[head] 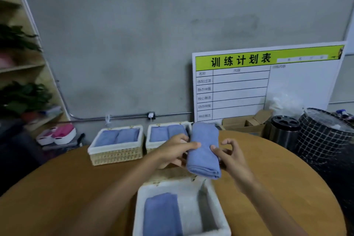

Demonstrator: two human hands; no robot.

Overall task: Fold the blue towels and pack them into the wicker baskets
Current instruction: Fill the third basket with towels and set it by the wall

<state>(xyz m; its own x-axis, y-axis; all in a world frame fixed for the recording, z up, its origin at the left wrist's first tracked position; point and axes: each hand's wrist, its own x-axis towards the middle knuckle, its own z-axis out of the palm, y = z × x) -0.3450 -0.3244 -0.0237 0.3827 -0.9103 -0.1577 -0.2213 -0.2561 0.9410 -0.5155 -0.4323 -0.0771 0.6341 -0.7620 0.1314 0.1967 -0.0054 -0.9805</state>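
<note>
A folded blue towel (204, 149) hangs in the air above the round wooden table, held lengthwise between both hands. My left hand (175, 148) grips its left edge, thumb on top. My right hand (228, 152) pinches its right edge with thumb and fingertips. Right below, a white-lined wicker basket (214, 193) stands at the near edge, with one folded blue towel (161, 214) in its left half. Two more wicker baskets stand at the far edge: the left basket (116, 154) and the middle basket (151, 146), each holding two folded blue towels.
The table (76, 188) backs onto a grey wall. A white planning board (268, 82) leans at the back right, with cardboard boxes (245, 122), a metal bin (283, 130) and a wire-mesh basket (325, 136) beside it. Shelves with plants (21, 96) stand at left.
</note>
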